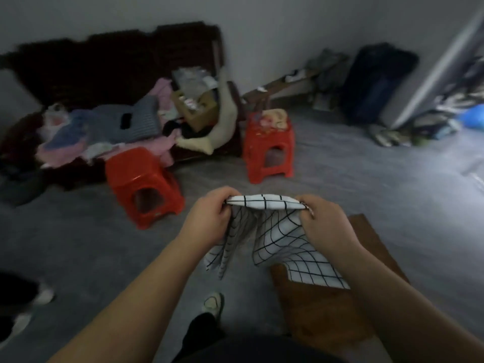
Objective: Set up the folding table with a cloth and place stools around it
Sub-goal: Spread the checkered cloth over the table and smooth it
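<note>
A white cloth with a black grid [277, 239] hangs in front of me, held by its top edge. My left hand [209, 213] pinches the left end and my right hand [324, 221] pinches the right end. The cloth's lower corner droops onto the brown wooden top of the table [327, 310], which lies low at my right, partly hidden by my right arm. Two red plastic stools stand on the grey floor beyond: one [142, 184] at the left, one [268, 148] farther back with a small bundle on its seat.
A dark sofa [104, 66] piled with clothes and a cardboard box [195, 103] runs along the back wall. A dark bag [377, 82] and clutter fill the far right corner. Another person's shoes [28, 310] show at the left edge. My own foot [213, 303] is below the cloth.
</note>
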Tool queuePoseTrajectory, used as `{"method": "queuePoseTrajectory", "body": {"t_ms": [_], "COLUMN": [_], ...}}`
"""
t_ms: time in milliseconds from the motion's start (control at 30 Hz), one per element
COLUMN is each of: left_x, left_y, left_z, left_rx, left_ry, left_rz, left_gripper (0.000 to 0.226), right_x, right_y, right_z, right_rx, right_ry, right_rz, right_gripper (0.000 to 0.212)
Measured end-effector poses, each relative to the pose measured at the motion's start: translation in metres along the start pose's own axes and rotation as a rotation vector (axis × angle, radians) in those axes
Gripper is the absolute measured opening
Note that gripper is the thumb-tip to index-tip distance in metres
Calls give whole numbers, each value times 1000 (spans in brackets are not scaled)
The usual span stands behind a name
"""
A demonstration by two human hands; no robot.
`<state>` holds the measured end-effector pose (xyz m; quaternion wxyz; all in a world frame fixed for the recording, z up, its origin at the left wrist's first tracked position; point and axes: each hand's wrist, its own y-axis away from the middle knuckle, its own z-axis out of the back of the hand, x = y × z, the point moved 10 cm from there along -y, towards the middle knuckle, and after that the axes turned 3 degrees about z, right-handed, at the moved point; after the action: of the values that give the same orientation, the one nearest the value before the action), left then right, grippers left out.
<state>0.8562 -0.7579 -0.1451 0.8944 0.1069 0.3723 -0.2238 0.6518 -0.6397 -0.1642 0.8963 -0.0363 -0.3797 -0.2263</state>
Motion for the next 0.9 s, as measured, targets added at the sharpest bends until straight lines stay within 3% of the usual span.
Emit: {"method": "queuePoseTrajectory", "body": {"t_ms": [267, 400, 500, 667, 833, 900], "left_x": [-127, -189, -227, -268, -306, -315], "left_y": [-111, -134, -134, -105, -73, -60], "left_z": [-72, -100, -123, -138, -137, -141], "left_rx": [323, 506, 624, 745, 828, 884], "left_ry": [80, 87, 89, -10, -48, -165], "left_rz": [-416, -602, -718, -871, -978, -986], "left_gripper": [36, 37, 26, 23, 21, 33], "right_x": [-39, -38, -34, -14, -20, -19], "right_y": [13, 33, 56, 104, 130, 140], "right_z": [107, 143, 167, 195, 217, 229], "right_rx": [-496, -670, -792, -880, -928, -915], "right_ry": [52, 82, 119, 258, 247, 269], "right_rz": [-271, -409, -523, -674, -698, -718], "right_gripper": [31, 30, 33, 27, 24, 25]}}
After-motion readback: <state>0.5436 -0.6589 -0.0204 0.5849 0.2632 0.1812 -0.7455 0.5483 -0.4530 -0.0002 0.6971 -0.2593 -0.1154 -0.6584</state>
